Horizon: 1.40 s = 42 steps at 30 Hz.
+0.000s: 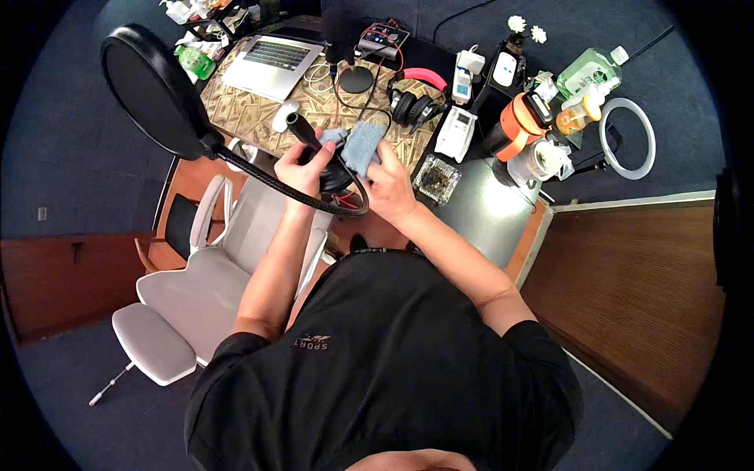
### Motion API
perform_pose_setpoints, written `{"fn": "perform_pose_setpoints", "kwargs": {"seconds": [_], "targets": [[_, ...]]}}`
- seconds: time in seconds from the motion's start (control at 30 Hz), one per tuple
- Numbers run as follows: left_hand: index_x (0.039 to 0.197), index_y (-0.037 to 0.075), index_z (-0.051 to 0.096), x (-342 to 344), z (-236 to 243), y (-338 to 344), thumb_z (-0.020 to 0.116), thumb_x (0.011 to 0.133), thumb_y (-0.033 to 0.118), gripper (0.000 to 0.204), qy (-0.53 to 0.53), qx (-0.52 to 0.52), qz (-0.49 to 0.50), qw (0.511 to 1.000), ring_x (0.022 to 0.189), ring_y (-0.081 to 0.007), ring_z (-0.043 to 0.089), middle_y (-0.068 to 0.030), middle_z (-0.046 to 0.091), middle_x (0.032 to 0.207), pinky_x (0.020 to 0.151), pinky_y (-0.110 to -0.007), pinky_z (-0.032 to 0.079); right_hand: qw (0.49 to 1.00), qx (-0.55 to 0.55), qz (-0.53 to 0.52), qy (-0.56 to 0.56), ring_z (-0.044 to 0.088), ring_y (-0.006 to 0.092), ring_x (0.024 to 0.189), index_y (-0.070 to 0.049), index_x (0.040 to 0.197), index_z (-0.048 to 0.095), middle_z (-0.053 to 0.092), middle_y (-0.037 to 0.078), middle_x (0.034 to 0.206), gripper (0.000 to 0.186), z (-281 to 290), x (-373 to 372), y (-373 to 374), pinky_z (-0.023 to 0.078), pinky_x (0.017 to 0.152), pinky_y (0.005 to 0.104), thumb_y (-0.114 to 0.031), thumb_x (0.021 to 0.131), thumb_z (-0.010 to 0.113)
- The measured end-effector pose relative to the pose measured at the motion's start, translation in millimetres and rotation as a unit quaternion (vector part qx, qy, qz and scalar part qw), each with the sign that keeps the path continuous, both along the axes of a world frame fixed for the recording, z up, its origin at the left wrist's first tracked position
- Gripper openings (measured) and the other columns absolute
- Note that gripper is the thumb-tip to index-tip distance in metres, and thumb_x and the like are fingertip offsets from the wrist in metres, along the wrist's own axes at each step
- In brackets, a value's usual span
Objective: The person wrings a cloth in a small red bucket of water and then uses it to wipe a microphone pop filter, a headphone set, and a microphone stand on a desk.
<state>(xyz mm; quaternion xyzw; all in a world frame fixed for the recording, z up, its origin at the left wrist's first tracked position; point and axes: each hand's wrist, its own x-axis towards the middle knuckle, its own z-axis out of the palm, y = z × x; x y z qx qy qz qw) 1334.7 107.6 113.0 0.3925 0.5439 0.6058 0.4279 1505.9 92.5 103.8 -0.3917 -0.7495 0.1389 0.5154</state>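
My left hand (300,171) is closed around a black microphone stand (303,130), whose upper end points up and away from me. A round dark base (336,177) shows just below it. From the stand a gooseneck (271,182) curves off to the left and carries a large round black pop filter (148,90). My right hand (390,187) grips a folded grey-blue cloth (363,147) close to the stand. Another bit of grey-blue cloth shows by my left fingers. Whether the cloth touches the stand I cannot tell.
Beyond my hands, the patterned desk holds a silver laptop (275,63), a white mouse (286,116), headphones (412,108) and a small mixer (383,39). To the right are a glass ashtray (437,179), an orange-black container (518,125) and a ring light (652,140). A grey chair (196,286) stands left.
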Motion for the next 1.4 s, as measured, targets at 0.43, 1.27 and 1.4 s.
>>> {"fn": "perform_pose_setpoints", "kwargs": {"seconds": [0.43,1.27,1.4], "targets": [[0.139,-0.004,0.054,-6,1,-4,0.083,0.077,0.003,0.07,-0.006,0.006,-0.123,0.992,0.098,-0.0133,0.063,-0.0066,0.067,0.112,0.092,-0.029,0.05,0.908,-0.279,0.223,0.217,0.051,0.0217,0.126,-0.001,0.114,0.07,0.055,0.01,0.136,0.027,2,26,58,0.038,0.107,0.0343,-0.019,0.096,0.06],[0.125,-0.009,0.061,11,5,10,0.087,0.072,0.01,0.063,0.058,0.07,0.009,0.996,0.096,-0.0171,0.064,-0.0127,0.068,0.109,0.091,-0.03,0.05,0.976,-0.158,-0.003,0.152,0.057,0.0339,0.114,0.005,0.109,0.065,0.053,0.022,0.126,0.029,-40,8,24,0.047,0.095,0.0361,-0.011,0.085,0.069],[0.101,-0.005,0.071,7,3,6,0.083,0.077,0.005,0.028,-0.035,0.045,0.026,0.998,0.073,-0.0096,0.06,-0.0018,0.068,0.086,0.067,-0.023,0.049,0.989,-0.131,0.062,-0.001,0.056,0.0454,0.113,0.0,0.115,0.063,0.049,0.026,0.125,0.034,-10,7,10,0.048,0.096,0.0461,0.002,0.081,0.068]]}}
